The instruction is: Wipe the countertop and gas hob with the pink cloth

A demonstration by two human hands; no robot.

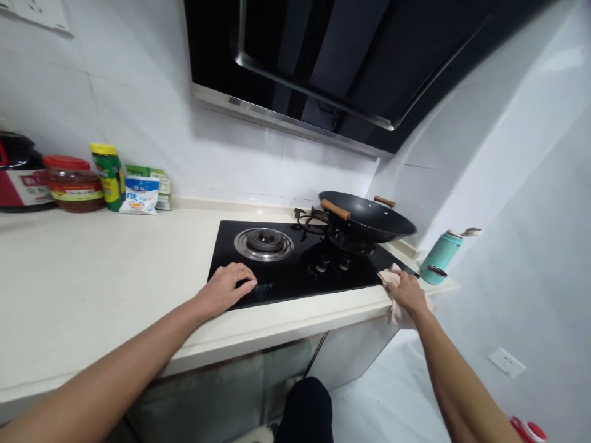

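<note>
Cloth, one, in right hand; wok, one.

Gas hob on worktop: wok on right burner, cloth at front-right corner, flask rightward, sauce jar well left.

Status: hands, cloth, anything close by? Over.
Right hand gripping cloth, front right corner of hob. Left hand at hob's front left, nothing visible in it. Teal flask near right hand; wok on hob's right side.

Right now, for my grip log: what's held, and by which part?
The right hand holds a pale pink cloth by its upper part; the left hand holds nothing.
</note>
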